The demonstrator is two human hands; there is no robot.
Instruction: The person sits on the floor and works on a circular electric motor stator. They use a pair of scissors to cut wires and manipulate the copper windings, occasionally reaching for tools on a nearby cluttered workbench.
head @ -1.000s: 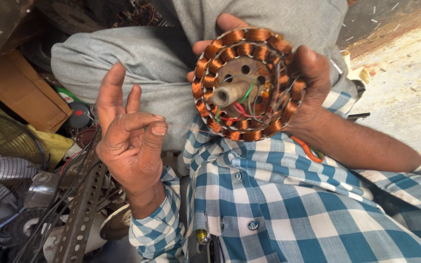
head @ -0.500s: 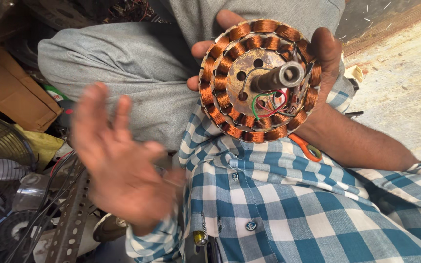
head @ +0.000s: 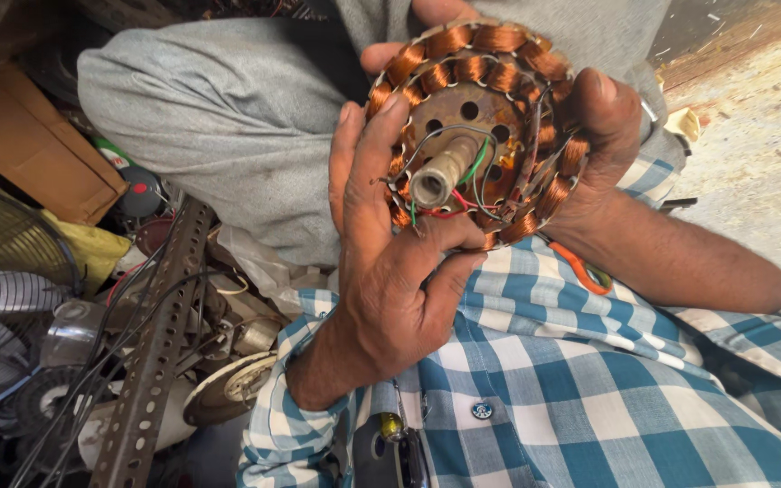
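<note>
Cluttered workshop floor, left hand and right hand clamped on copper-wound stator

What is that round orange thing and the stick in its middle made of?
The round stator is ringed with coils that look like copper wire: shiny orange-brown strands wound tight. Its core plate looks like rusty metal, dull brown. The shaft seems to be steel, grey and worn. The thin wires look plastic-coated, green and red.
</note>
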